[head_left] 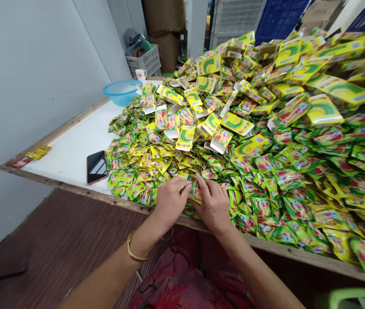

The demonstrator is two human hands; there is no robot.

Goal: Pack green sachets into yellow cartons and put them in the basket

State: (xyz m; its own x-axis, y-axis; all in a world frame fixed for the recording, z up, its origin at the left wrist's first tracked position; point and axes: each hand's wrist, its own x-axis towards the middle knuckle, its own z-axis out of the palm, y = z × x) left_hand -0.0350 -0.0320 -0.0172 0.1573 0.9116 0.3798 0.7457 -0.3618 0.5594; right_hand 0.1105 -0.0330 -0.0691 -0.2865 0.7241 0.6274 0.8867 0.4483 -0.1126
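A small printed carton (pixel 196 190) in green, yellow and red is between my two hands, near the front edge of the table. My right hand (pixel 214 205) is closed around its right side, thumb and fingers on its edges. At its left end, my left hand (pixel 171 198) is closed in a pinch, fingers curled inward; a white flap shows just above the fingertips. Under and around both hands lie many green and yellow foil sachets (pixel 263 206). Beyond them is a heap of yellow-green cartons (pixel 185 137), several with open white flaps.
On the white tabletop (pixel 69 133) at left lies a phone (pixel 97 166). Yellow and red packets (pixel 38 152) rest in the left corner. A blue basket (pixel 123 91) and a white cup (pixel 141 74) stand at the back. A wooden rim (pixel 73 189) edges the table. Crates (pixel 238 17) stand behind.
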